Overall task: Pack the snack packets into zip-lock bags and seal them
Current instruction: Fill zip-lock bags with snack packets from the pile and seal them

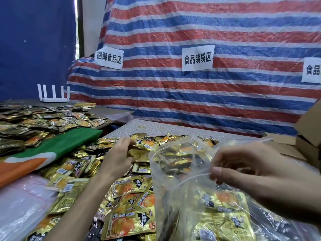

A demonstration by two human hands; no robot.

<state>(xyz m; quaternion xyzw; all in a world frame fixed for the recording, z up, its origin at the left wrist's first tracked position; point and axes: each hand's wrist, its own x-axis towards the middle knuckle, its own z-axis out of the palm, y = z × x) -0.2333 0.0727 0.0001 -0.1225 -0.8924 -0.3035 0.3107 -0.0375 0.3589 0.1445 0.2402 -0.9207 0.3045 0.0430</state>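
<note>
1. Firstly, a striped tarp [208, 101] hangs as the backdrop, with paper signs [197, 58] stuck on it.
2. Below it, the counter [173, 128] carries a wide heap of gold snack packets [121, 186], spread from its far part right up to the near edge.
3. A clear zip-lock bag [175, 206] stands on the heap at the right. It holds a good many packets, and its mouth is open with the strip not pressed together.
4. The right hand [246, 171] pinches the bag's rim between thumb and fingers and holds the mouth up.
5. The left hand [119, 153] is down in the heap just left of the bag, fingers curled round one packet or a few; I cannot tell how many.
6. Filling looks to be the step in hand. The next move calls for carrying that handful across into the open mouth without snagging the rim. Sealing comes once the bag is full.
</note>
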